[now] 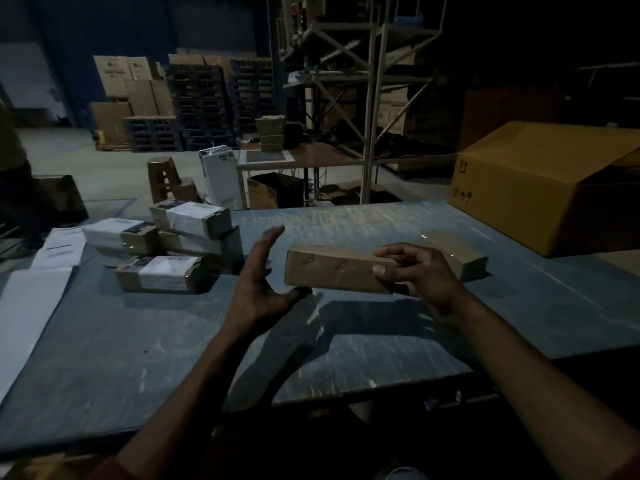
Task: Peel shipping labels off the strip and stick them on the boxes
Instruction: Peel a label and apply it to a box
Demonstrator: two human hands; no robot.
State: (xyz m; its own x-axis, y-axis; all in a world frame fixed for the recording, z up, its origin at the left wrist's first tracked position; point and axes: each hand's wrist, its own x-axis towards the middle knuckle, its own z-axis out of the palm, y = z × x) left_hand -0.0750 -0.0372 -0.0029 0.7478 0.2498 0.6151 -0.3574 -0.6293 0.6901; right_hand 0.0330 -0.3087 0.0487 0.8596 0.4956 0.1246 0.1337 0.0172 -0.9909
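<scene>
Right hand point(420, 275) gripping box point(332, 270), left hand point(263, 282) beside

We see a plain brown box point(332, 270), unlabelled, held level above the table at centre. At 9 o'clock lie four stacked boxes point(180, 245) bearing white labels. At far 9 o'clock, the white label strip point(38, 275) lies flat. Another plain box point(460, 252) rests at 3 o'clock.
</scene>
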